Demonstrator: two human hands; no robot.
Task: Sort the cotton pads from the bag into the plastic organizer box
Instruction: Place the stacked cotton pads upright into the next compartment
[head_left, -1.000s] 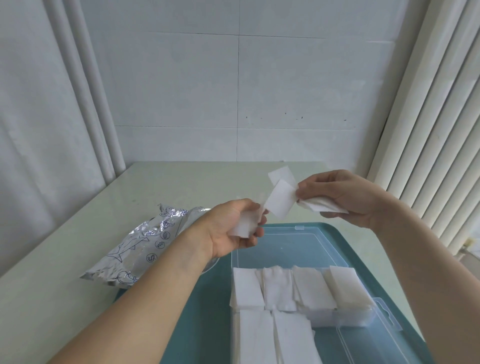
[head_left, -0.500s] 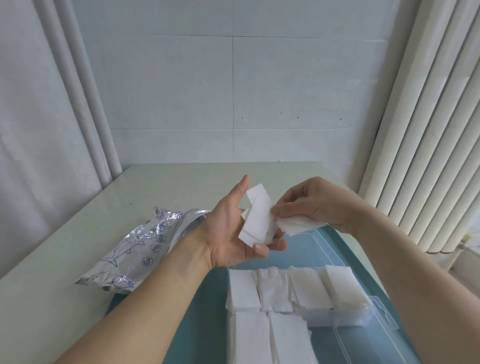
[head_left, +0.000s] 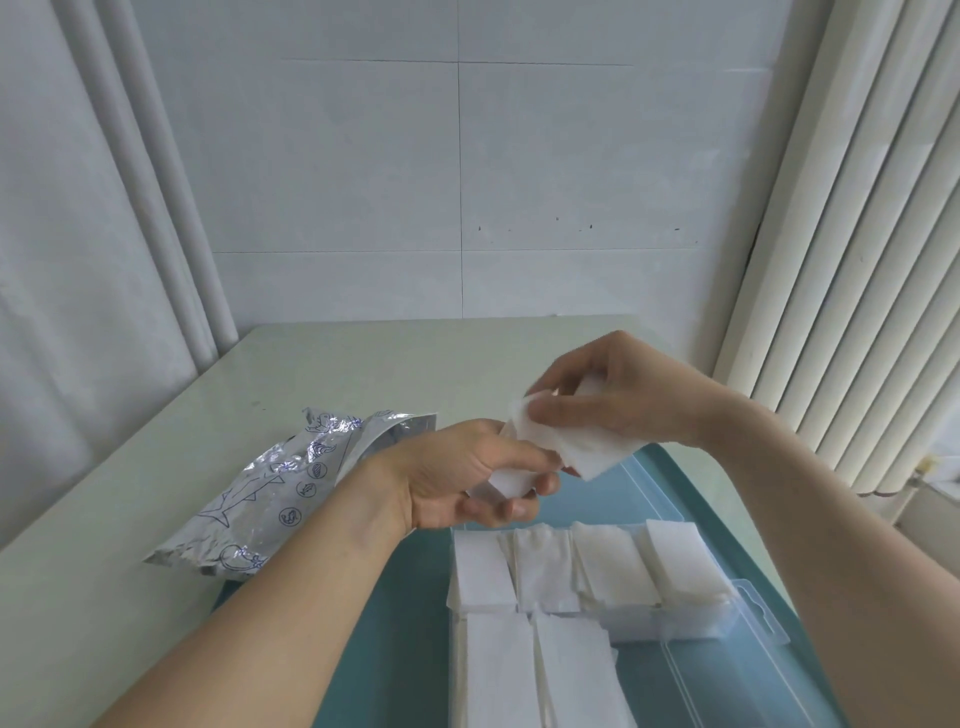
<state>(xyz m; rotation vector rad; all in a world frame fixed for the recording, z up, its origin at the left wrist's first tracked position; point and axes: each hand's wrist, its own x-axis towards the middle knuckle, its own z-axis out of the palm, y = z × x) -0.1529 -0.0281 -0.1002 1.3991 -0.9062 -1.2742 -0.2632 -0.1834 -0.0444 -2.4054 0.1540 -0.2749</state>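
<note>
Holding cotton pads above the far end of the organizer box (head_left: 748, 605), both hands are working close together, almost touching. The right hand (head_left: 618, 395) is pinching a small bunch of pads (head_left: 576, 441) between thumb and fingers; how many I cannot tell. The left hand (head_left: 467, 478) is curling its fingers round one pad (head_left: 511, 480) just below that bunch. Four stacks of pads (head_left: 582, 566) are sitting side by side in the box's far row, and two more stacks (head_left: 535, 670) are lying in the row nearer the person. One silver bag (head_left: 291, 483) is lying on the bench (head_left: 156, 467) left of the box, which is resting on a teal tray (head_left: 395, 623).
</note>
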